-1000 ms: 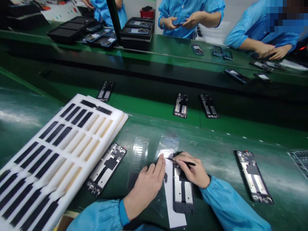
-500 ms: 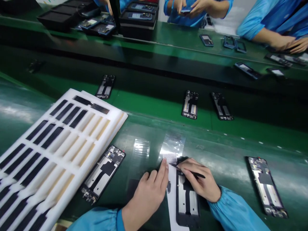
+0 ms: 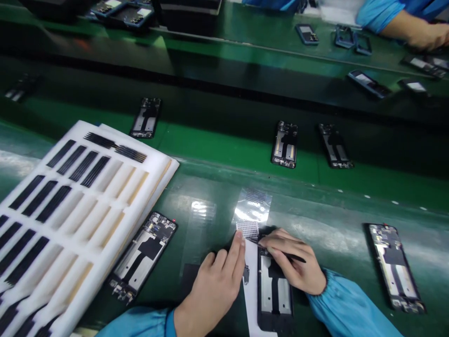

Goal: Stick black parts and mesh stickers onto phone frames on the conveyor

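My left hand (image 3: pixel 218 285) lies with fingers stretched out, its fingertip on the edge of a sheet of small dark dots (image 3: pixel 248 229). My right hand (image 3: pixel 296 260) is closed round black tweezers (image 3: pixel 295 258); their tips point left toward the dotted sheet. Beneath my right hand is a phone frame (image 3: pixel 275 292) with a silvery inside and a black strip; its upper end is partly hidden. A white paper strip (image 3: pixel 250 299) runs along the frame's left side, with a small dark piece (image 3: pixel 246 275) beside my left fingers. A clear plastic sheet (image 3: pixel 253 206) lies just beyond the dots.
A white foam tray (image 3: pixel 112 175) with slots of black and tan strips fills the left. Phone assemblies lie left (image 3: pixel 143 257) and right (image 3: pixel 394 269) of my hands. Several more lie on the green belt (image 3: pixel 217 145). Across it, a co-worker's arm (image 3: pixel 403 28) rests near phone parts.
The view has tilted down and shifted slightly, so less of the co-workers shows. Both hands keep nearly the same pose over the dotted sheet and phone frame.
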A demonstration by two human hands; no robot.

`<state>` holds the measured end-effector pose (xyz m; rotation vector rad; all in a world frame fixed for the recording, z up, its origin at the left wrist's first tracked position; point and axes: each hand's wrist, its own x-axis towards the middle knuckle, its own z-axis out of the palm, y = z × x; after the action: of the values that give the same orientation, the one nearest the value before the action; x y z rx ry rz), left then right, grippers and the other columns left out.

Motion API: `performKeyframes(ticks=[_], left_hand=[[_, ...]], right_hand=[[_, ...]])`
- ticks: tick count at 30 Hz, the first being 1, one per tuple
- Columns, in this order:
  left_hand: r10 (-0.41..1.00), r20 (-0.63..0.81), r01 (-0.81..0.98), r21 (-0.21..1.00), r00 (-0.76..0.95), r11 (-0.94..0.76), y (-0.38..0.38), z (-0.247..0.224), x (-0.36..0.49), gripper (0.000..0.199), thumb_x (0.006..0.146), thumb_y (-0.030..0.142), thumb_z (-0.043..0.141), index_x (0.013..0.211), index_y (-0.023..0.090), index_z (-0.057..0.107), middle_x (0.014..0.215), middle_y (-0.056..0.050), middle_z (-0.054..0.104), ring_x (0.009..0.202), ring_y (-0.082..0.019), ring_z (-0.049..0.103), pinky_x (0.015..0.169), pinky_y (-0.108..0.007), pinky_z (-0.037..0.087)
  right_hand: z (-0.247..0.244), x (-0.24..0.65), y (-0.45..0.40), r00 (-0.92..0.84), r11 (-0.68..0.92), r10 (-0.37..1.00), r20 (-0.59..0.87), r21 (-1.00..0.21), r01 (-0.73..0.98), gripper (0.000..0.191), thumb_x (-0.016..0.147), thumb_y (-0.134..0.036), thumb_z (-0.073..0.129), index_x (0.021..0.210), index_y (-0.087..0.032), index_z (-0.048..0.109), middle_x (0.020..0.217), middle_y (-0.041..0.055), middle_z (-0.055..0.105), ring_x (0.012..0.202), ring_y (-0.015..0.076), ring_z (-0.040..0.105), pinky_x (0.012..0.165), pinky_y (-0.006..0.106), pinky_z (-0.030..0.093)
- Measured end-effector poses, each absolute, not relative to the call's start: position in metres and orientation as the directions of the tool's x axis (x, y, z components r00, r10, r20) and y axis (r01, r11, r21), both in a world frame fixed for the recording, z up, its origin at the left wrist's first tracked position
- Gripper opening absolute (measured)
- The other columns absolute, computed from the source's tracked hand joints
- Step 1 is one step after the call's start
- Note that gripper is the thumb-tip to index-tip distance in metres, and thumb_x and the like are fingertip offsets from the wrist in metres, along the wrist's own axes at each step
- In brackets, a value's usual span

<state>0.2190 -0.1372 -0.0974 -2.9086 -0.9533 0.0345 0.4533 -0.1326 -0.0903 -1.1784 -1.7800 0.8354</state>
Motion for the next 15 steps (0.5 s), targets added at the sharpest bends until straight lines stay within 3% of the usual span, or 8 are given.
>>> performKeyframes(ticks=[10, 15], left_hand=[[0.588, -0.020, 0.585, -0.079, 0.809, -0.807, -0.137, -0.093, 0.219, 0.059, 0.086, 0.013, 0.052, 0.145, 0.008, 0.049, 0.158, -0.021, 0.038, 0.083, -0.021, 0.056, 0.067, -0.033, 0.054], [0.578, -0.043, 0.576, -0.058, 0.815, -0.816, -0.137, -0.094, 0.218, 0.060, 0.087, 0.014, 0.053, 0.146, 0.006, 0.046, 0.160, -0.022, 0.033, 0.084, -0.021, 0.056, 0.069, -0.035, 0.054]], right_hand=[[-0.092, 0.461, -0.132, -0.297, 0.307, 0.932, 0.208, -0.889, 0.340, 0.038, 0.093, -0.005, 0.051, 0.123, -0.023, 0.065, 0.098, 0.0104, 0.075, 0.087, 0.0267, 0.070, 0.074, 0.044, 0.057], [-0.084, 0.469, -0.121, -0.361, 0.257, 0.924, 0.125, -0.902, 0.347, 0.033, 0.096, -0.010, 0.053, 0.122, -0.023, 0.067, 0.093, 0.0074, 0.075, 0.086, 0.0247, 0.070, 0.073, 0.040, 0.058]])
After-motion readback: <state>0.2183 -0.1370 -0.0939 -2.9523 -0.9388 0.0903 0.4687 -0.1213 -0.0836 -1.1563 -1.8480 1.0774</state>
